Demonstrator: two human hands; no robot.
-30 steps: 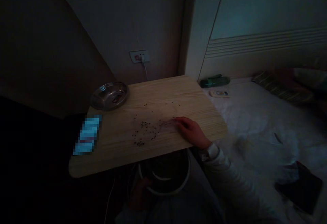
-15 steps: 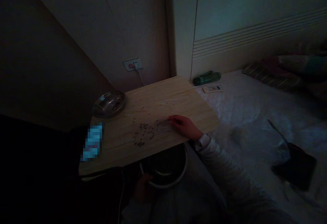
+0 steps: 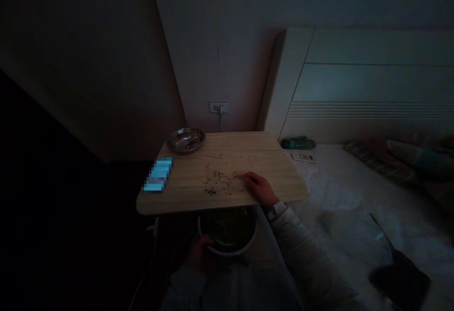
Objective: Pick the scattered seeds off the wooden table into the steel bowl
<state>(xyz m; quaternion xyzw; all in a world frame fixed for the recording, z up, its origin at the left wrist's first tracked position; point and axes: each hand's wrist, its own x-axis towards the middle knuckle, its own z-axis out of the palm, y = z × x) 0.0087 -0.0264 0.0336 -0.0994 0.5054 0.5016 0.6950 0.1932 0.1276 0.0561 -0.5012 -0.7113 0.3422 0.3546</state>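
Observation:
In the head view my left hand [image 3: 201, 250] grips the near-left rim of a round, light-rimmed bowl [image 3: 256, 229]. The bowl is held below the table's front edge, and its dark greenish contents are too dim to name. My right hand [image 3: 261, 189] rests over the right half of the small wooden table [image 3: 187, 197], fingers pinched together. A thin, wispy bit lies at its fingertips, too small to make out. Left of these fingers, many small dark specks [image 3: 212, 191] are scattered on the tabletop, most of them in loose clusters.
A shiny metal dish [image 3: 186, 141] sits at the table's back left, near a lit, pixelated phone-like rectangle [image 3: 158, 175]. On the bed at right lie a green bottle [image 3: 298, 143], a remote control [image 3: 304, 158] and a dark flat item [image 3: 400, 278]. Behind is a wall socket [image 3: 218, 107].
The camera view has tilted up and levelled, so the table appears straighter. My right hand stays pinched over the tabletop by the specks, and my left hand still holds the bowl.

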